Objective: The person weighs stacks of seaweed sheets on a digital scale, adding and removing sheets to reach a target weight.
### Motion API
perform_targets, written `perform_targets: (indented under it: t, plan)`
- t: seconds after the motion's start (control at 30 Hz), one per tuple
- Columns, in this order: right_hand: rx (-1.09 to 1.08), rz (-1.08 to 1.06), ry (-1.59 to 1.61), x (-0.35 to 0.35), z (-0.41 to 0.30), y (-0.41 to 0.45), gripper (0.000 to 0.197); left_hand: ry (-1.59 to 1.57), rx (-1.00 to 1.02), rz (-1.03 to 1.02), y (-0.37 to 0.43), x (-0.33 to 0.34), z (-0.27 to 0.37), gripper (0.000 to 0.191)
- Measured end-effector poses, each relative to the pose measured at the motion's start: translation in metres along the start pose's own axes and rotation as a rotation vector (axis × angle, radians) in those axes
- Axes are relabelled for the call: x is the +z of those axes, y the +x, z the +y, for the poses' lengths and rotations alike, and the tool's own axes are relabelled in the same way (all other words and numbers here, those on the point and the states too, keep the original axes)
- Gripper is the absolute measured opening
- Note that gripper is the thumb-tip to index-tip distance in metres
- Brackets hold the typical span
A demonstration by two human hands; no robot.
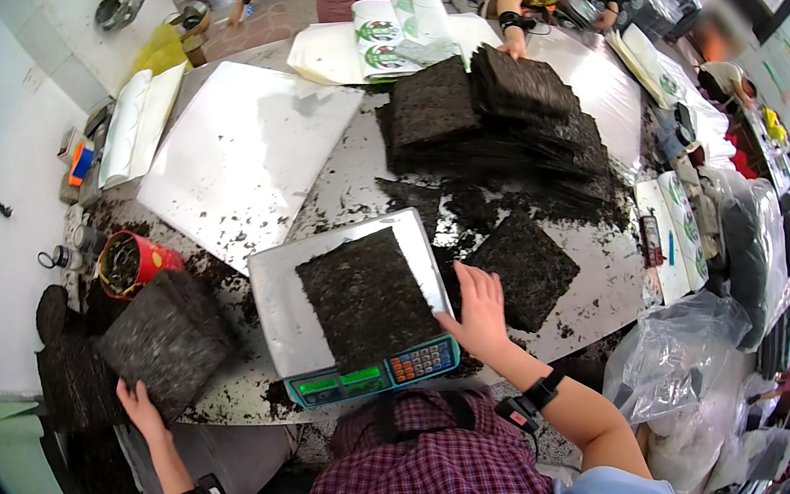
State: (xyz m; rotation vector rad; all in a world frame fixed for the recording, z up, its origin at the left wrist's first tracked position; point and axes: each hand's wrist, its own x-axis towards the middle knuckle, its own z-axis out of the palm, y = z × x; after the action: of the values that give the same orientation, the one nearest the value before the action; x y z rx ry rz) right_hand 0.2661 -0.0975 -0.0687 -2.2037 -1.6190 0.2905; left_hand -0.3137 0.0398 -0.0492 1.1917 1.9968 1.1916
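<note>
A stack of dark dried seaweed sheets (166,340) is tilted at the table's left front, slightly blurred. My left hand (143,409) grips it by its near lower edge; part of the fingers is hidden. In front of me stands a digital scale (284,307) with a steel pan, green displays and a keypad. Seaweed sheets (369,293) lie on the pan; how many I cannot tell. My right hand (480,316) is at the scale's right edge, fingers spread and holding nothing. Close beyond it, more seaweed sheets (524,273) lie on the table.
A large seaweed pile (503,126) stands at the back, where a co-worker's hand (514,42) touches it. A white board (248,158) lies at left. A red bucket (166,256) stands near the left stack. Printed bags (393,42) and clear plastic bags (675,355) border the table.
</note>
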Motion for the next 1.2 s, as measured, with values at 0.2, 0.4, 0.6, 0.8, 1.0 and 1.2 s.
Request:
perform_targets:
  t: [0.2,0.4,0.6,0.8,1.0,1.2]
  plan:
    - [0.180,-0.104,-0.379,0.001,0.114,-0.048,0.096,0.558,0.742,0.053,-0.037,0.069,0.027,0.062]
    - [0.211,0.211,-0.085,-0.062,0.141,-0.042,0.069,0.608,0.929,-0.993,-0.184,0.218,0.121,0.040]
    - [0.327,0.290,0.482,-0.139,0.049,-0.013,0.064,0.186,0.748,-1.036,-0.204,0.243,0.170,0.053]
    - [-0.074,-0.193,0.833,-0.105,-0.091,0.007,0.062,-0.403,0.036,-1.013,-0.220,0.227,0.218,0.090]
    - [-0.027,0.028,0.767,-0.067,-0.091,0.035,0.053,-0.457,-0.195,-0.833,-0.175,0.201,0.184,0.093]
    - [-0.256,-0.174,0.421,-0.080,-0.129,0.041,0.075,-0.435,-0.103,-0.839,-0.178,0.218,0.185,0.096]
